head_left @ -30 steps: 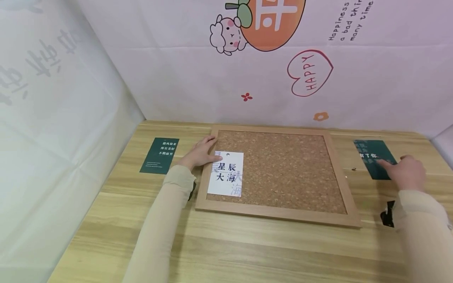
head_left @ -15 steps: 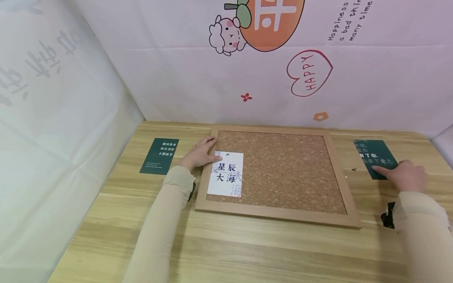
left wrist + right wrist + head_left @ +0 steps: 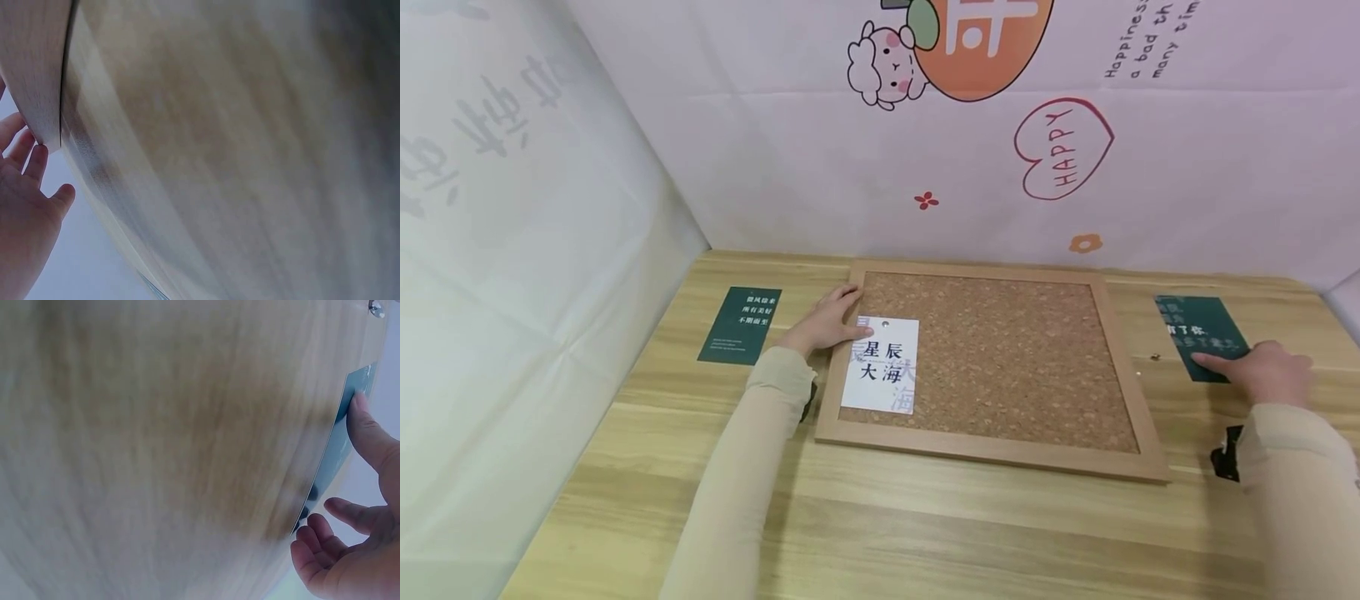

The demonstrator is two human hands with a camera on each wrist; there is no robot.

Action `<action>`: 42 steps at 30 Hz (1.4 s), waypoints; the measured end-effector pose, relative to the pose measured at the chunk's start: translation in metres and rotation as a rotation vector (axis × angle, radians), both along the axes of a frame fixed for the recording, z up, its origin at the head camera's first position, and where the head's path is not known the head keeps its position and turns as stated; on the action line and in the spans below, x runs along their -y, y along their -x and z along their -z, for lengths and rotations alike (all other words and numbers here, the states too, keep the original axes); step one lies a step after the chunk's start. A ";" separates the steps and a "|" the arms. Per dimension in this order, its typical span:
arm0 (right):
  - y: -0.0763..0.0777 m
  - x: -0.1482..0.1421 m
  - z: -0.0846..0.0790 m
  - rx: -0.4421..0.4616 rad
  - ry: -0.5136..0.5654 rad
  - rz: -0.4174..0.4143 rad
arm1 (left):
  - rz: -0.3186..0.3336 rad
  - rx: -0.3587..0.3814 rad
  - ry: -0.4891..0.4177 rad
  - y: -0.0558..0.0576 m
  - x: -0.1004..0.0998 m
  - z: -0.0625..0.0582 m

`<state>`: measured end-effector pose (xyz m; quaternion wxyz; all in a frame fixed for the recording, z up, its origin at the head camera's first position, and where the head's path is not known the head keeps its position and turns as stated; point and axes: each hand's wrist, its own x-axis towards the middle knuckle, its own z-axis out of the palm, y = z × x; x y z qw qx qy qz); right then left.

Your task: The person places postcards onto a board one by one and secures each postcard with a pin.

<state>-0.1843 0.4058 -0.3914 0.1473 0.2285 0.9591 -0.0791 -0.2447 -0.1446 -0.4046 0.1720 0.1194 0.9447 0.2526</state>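
Pale wood-grain tabletop (image 3: 1000, 533) runs beneath both hands. Nearest, behind the fingers, lie cream sleeves (image 3: 722, 500), with a small black object (image 3: 1227, 454), its kind unclear, at the right cuff. Farther on, the person's right hand (image 3: 1276, 372) has its thumb stretched out and resting on a dark green rectangular card with pale lettering (image 3: 1206, 333); its other fingers are loosely bent at the card's right side, not closed round it. Left of that thumb a tiny shiny metallic piece (image 3: 1155, 357) sits on the wood. About as far out, the left hand (image 3: 826, 325) lies with relaxed, nearly straight fingers against the outer left edge of a rectangular cork board with a light brown wooden frame (image 3: 1007, 358), while its thumb reaches over the frame onto the upper left part of a white rectangular card with dark and lilac characters (image 3: 882, 387), which lies flat on the cork, mostly on the near side of the thumb. Left of those fingers and apart from them, a second dark green card with white characters (image 3: 739, 325) lies on the table. Beyond all the fingertips rises a white fabric backdrop (image 3: 760, 167) printed with a red-outlined heart (image 3: 1063, 150), a small red flower (image 3: 927, 200), an orange blossom (image 3: 1086, 243), a white sheep (image 3: 887, 67) and a large orange fruit (image 3: 992, 75).
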 end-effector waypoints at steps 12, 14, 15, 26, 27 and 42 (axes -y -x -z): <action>-0.003 -0.005 0.001 -0.060 0.009 0.027 | 0.008 -0.006 -0.015 0.004 -0.003 -0.005; -0.004 -0.005 0.001 -0.067 0.033 0.054 | 0.010 -0.007 -0.015 0.004 -0.003 -0.005; -0.004 -0.005 0.002 -0.073 0.048 0.067 | 0.009 -0.006 -0.016 0.004 -0.003 -0.005; -0.005 -0.018 0.007 -0.131 0.198 -0.030 | 0.004 0.004 -0.013 0.001 -0.004 -0.007; -0.005 -0.019 0.006 -0.140 0.210 -0.043 | 0.006 0.004 -0.012 0.001 -0.004 -0.007; 0.001 -0.014 -0.003 -0.389 0.253 0.172 | 0.002 0.006 -0.026 -0.004 -0.002 -0.006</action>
